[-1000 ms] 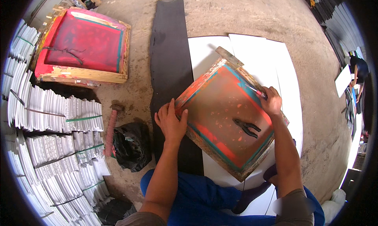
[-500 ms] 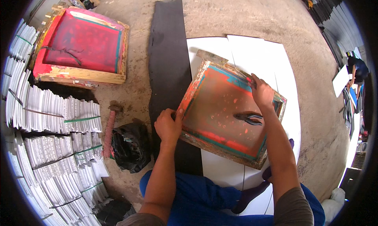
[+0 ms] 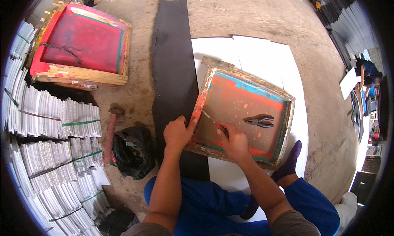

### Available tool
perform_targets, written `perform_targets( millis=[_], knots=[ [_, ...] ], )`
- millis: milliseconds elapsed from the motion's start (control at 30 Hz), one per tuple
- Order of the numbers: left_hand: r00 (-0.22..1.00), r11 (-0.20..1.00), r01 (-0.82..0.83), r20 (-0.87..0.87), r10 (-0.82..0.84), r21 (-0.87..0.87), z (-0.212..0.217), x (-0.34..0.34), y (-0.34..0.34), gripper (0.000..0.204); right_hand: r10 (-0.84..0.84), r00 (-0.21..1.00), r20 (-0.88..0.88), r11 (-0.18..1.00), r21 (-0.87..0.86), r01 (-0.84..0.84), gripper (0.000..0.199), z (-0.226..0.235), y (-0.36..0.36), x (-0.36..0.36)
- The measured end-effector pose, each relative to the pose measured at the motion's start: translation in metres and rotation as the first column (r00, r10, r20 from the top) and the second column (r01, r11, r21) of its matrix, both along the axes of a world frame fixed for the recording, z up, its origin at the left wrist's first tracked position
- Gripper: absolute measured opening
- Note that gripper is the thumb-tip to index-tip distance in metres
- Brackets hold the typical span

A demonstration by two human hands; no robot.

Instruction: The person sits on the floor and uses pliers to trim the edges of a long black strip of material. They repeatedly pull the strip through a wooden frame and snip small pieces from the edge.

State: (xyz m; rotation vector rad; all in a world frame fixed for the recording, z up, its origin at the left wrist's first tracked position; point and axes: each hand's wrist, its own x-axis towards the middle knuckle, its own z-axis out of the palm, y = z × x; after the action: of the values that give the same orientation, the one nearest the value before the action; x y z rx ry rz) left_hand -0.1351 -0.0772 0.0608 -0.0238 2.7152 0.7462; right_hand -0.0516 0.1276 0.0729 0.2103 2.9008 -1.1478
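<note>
A paint-stained screen printing frame (image 3: pixel 283 143) lies at a tilt across white sheets in front of me. My left hand (image 3: pixel 177 133) is closed around its left side rail. My right hand (image 3: pixel 235 143) is wrapped round the red and black handle of a screwdriver (image 3: pixel 213 120), held over the mesh. The thin metal shaft points up and left, its tip at the inner edge of the left rail. On the mesh, right of my right hand, lies a pair of pliers (image 3: pixel 261 121). A flat metal piece (image 3: pixel 217 63) juts out at the frame's upper left corner.
Beneath are white sheets (image 3: pixel 254 51) and a long black strip (image 3: pixel 172 51). A red-stained screen frame (image 3: pixel 86 78) stands far left, above bundled white stacks (image 3: pixel 45 117). A black plastic bag (image 3: pixel 137 149) and a pink-handled tool (image 3: pixel 110 137) lie left. Another person (image 3: pixel 369 69) is far right.
My right hand has moved from the frame's upper rail down and left across the mesh, carrying the screwdriver to the left rail. My left hand keeps its hold.
</note>
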Motion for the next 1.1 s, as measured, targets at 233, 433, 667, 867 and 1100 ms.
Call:
perform_targets(
  millis=[233, 433, 667, 867, 1100],
  knots=[
    [0.992, 0.998, 0.057, 0.115, -0.054, -0.021, 0.007, -0.001, 0.001, 0.051, 0.055, 0.996, 0.073, 0.991, 0.115, -0.063, 0.034, 0.0, -0.02, 0.006],
    [0.987, 0.997, 0.078, 0.138, -0.077, -0.001, 0.003, -0.002, -0.003, 0.05, 0.018, 0.971, 0.239, 0.996, -0.091, 0.004, 0.038, 0.009, -0.026, 0.01],
    [0.978, 0.991, 0.13, 0.162, -0.134, 0.03, 0.005, -0.004, -0.006, 0.05, 0.04, 0.999, -0.037, 0.985, -0.169, -0.046, 0.039, 0.0, -0.025, 0.018],
    [0.978, 0.992, 0.113, 0.173, -0.12, 0.05, 0.008, -0.003, -0.008, 0.052, 0.057, 0.998, 0.031, 0.998, 0.025, -0.058, 0.038, 0.016, -0.026, 0.013],
    [0.955, 0.983, 0.173, 0.254, -0.152, -0.063, 0.032, 0.006, 0.007, 0.05, 0.107, 0.994, 0.039, 0.991, 0.076, -0.109, 0.038, 0.012, -0.026, 0.011]
  ],
)
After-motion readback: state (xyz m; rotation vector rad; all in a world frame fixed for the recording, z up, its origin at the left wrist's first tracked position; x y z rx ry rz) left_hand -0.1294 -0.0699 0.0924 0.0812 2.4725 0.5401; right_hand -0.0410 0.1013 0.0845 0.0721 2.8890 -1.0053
